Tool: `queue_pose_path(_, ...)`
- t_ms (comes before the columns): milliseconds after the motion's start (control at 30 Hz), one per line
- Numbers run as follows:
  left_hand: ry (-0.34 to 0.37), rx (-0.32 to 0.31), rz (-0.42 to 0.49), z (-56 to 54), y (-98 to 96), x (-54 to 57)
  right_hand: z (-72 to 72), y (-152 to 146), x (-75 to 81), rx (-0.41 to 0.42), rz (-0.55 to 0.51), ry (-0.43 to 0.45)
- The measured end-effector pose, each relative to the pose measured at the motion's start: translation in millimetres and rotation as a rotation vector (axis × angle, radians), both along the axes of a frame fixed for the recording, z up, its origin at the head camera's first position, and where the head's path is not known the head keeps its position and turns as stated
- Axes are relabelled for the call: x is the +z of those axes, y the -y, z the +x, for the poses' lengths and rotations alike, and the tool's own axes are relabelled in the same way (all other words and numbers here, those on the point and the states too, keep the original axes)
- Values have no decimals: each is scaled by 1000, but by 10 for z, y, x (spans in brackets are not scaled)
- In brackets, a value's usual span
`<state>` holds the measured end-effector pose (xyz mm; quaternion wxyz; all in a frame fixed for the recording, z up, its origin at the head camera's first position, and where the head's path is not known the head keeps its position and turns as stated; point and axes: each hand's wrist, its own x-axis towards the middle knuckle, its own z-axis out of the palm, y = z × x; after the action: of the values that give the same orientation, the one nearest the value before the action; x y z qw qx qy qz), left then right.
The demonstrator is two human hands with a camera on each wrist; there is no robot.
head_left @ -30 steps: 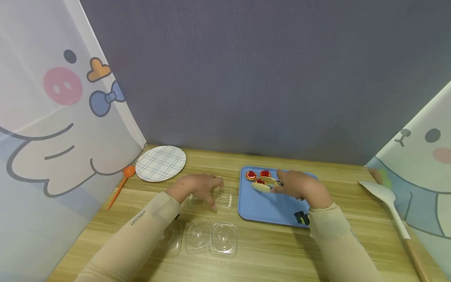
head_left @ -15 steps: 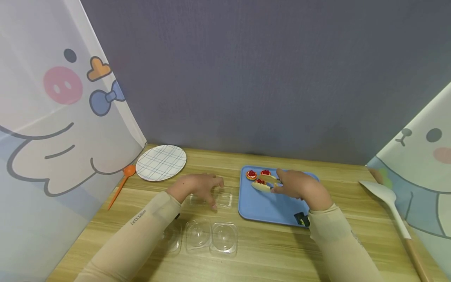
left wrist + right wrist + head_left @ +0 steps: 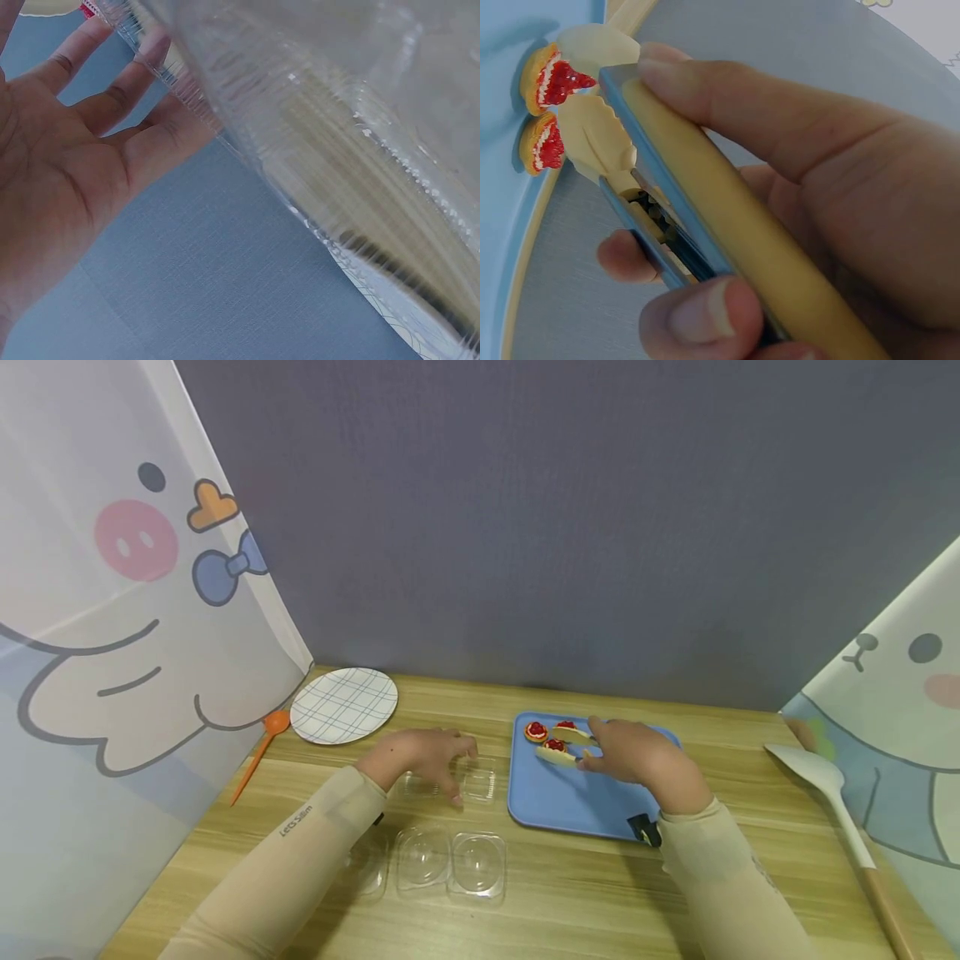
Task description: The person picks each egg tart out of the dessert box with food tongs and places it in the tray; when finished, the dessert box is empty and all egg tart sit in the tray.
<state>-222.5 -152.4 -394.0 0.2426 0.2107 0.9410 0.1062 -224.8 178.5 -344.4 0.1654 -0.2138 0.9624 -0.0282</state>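
Observation:
In the head view my left hand [image 3: 431, 762] lies across a clear plastic container [image 3: 478, 781], thumb on the near side. The left wrist view shows its fingers [image 3: 124, 88] spread and fairly straight, reaching the container's ridged edge [image 3: 247, 154]. My right hand [image 3: 637, 756] grips pale yellow tongs [image 3: 727, 206] over the blue tray [image 3: 555, 802]. The tongs' two arms stand apart, with a small red-topped tart [image 3: 555, 745] between them. Behind it, another tart [image 3: 566, 724] is partly covered by the far arm. A third tart [image 3: 536, 731] sits to the left, uncovered.
Clear domed lids [image 3: 477, 864] lie along the table's near side, partly behind the left sleeve. A checked plate [image 3: 343, 706] and an orange spoon [image 3: 274, 723] are at the far left. On the right rests a large white spoon [image 3: 813, 771]. A grey wall [image 3: 525, 527] closes the back.
The far arm of the tongs has shifted away from the near arm, widening the gap round the tart. Left hand and container look the same.

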Motion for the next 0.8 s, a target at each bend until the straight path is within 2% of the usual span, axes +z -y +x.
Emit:
queue_pose_path(200,-9,4,-7,18,-3,14,73,-14,61,24,0,-46)
queue_pose_path(400,4,17,4,10,-6,14,204,-65,140,56,-29,-120)
queue_pose_path(600,13,20,16,10,-10,16,350,-183,216,33,-73,-181)
queue_pose_path(800,2,16,-5,12,-4,12,413,-382,256,-4,-121,-220)
